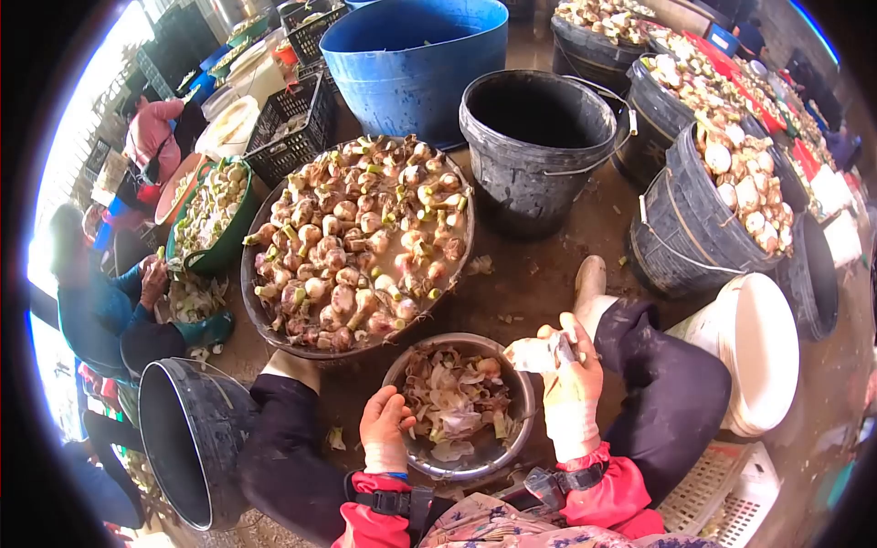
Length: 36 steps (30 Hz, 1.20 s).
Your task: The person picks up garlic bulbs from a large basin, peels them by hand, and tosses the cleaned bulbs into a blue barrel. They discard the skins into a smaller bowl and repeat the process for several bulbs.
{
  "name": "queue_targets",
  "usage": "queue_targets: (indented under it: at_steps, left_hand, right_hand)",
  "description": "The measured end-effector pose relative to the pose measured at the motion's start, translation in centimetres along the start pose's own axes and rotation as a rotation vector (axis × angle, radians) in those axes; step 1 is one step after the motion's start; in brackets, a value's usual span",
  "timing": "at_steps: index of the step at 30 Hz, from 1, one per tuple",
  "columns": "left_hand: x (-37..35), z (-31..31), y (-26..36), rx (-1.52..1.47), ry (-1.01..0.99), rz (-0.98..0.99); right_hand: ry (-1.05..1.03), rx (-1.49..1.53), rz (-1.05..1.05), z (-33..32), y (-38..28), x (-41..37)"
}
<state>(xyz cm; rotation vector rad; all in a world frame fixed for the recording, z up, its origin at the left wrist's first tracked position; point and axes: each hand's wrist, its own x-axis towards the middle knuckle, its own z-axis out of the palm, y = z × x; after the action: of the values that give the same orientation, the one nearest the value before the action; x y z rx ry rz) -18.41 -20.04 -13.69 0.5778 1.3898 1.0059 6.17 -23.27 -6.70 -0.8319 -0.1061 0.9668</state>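
Observation:
My right hand (572,388), taped at the wrist, is raised beside the steel bowl (523,425). Its fingers close round a small grey blade-like tool (561,348); a whitish patch beside it may be taped fingers or a piece of bulb. Over the bowl's left side is my left hand (385,427), fingers loosely curled and apart from the thumb, with nothing visible in them. Papery skins and trimmings (457,393) fill much of the bowl between my knees. Just beyond it stands a wide round tub (340,353) heaped with garlic bulbs (356,242), some with green stalk stubs.
Past the tub stand a black bucket (534,187) and a large blue tub (411,87). Buckets of bulbs (703,215) line the right, near a white bucket (767,356). A tipped black bucket (196,447) lies by my left leg. A co-worker (105,301) sits at left.

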Motion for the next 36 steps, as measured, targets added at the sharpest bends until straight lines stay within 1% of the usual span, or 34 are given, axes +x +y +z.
queue_targets:
  at_steps: [1,2,3,5,6,7,9,10,11,13,15,17,18,19,21,22,23,24,25,26,27,29,30,31,33,34,35,36]
  left_hand:
    - [0.8,0.9,-0.5,-0.010,0.001,-0.001]
    - [1.8,2.0,-1.5,0.228,-0.127,0.111]
    - [2.6,3.3,-2.0,0.469,-0.258,0.224]
    - [3.9,6.8,-3.1,0.956,-0.432,0.552]
    - [3.8,9.2,-3.1,1.141,-0.444,0.533]
    - [3.6,11.3,-3.0,1.274,-0.468,0.438]
    - [6.1,13.8,-6.4,1.619,-0.379,0.361]
    - [7.5,14.6,-8.2,1.777,-0.356,0.273]
    - [8.2,15.6,-8.6,1.930,-0.400,0.080]
    - [9.2,16.0,-10.2,1.886,-0.364,-0.079]
    - [9.1,15.9,-9.0,1.887,-0.404,-0.096]
    - [9.5,14.3,-7.8,1.656,-0.574,-0.111]
    - [8.9,12.5,-7.8,1.316,-0.478,0.118]
    - [8.8,10.8,-7.4,1.101,-0.472,0.052]
    - [8.2,8.1,-5.5,0.475,-0.501,-0.160]
    - [7.3,7.0,-4.2,0.306,-0.526,-0.224]
    - [5.4,6.6,-1.9,0.135,-0.550,-0.285]
    - [4.3,5.8,-0.5,0.088,-0.554,-0.301]
    - [2.6,5.5,0.6,0.040,-0.542,-0.251]
    - [1.6,4.8,1.0,0.050,-0.495,-0.226]
    - [0.7,4.3,1.3,0.057,-0.451,-0.201]
    - [-0.7,4.2,2.0,0.077,-0.495,-0.197]
    - [-1.6,4.3,2.2,0.172,-0.517,-0.066]
    - [-2.1,3.8,2.0,0.089,-0.543,-0.064]
    - [-3.9,4.8,1.9,0.119,-0.437,0.125]
    - [-3.2,3.6,0.7,0.301,-0.385,0.288]
    - [-3.7,3.6,1.2,0.296,-0.381,0.299]
    - [-4.4,3.8,2.0,0.137,-0.386,0.202]
  right_hand:
    - [0.076,0.017,-0.030,-0.8,0.5,0.3]
    - [0.156,0.039,-0.059,-1.8,1.2,0.6]
    - [0.142,0.102,-0.015,-2.4,1.5,0.9]
    - [0.102,0.200,-0.010,-2.6,1.6,0.7]
    - [0.107,0.222,-0.008,-2.9,1.5,1.0]
    - [0.132,0.204,-0.012,-2.9,1.4,1.1]
    - [0.218,0.146,-0.016,-2.3,0.9,1.3]
    - [0.233,0.115,-0.023,-2.4,1.1,1.6]
    - [0.234,0.131,-0.013,-2.6,1.4,1.8]
    - [0.190,0.162,0.002,-3.2,2.2,2.2]
    - [0.204,0.154,0.000,-3.1,2.0,2.3]
    - [0.260,0.084,0.076,-3.4,2.1,2.5]
    - [0.231,0.061,0.110,-4.3,2.5,2.6]
    - [0.234,0.074,0.111,-4.6,3.0,2.5]
    - [-0.006,-0.699,0.047,-4.9,4.0,1.8]
    - [-0.110,-0.989,-0.071,-6.2,5.7,1.7]
    - [-0.201,-0.970,0.003,-6.1,6.1,1.4]
    - [-0.330,-0.940,0.048,-6.2,6.4,1.4]
    - [-0.458,-0.909,0.094,-6.4,6.8,1.3]
    - [-0.527,-0.680,0.227,-5.3,7.3,1.0]
    - [-0.570,-0.602,0.278,-4.5,7.3,0.3]
    - [-0.688,-0.771,0.250,-2.9,6.5,-1.0]
    - [-0.648,-0.674,0.385,-1.7,5.5,-1.5]
    - [-0.660,-0.677,0.375,-1.6,5.7,-1.7]
    - [-0.622,-0.294,0.498,-2.5,6.4,-2.2]
    - [-0.670,-0.195,0.484,-2.8,6.7,-2.6]
    - [-0.682,-0.197,0.480,-2.8,6.9,-2.9]
    - [-0.736,-0.265,0.437,-2.7,7.0,-3.1]
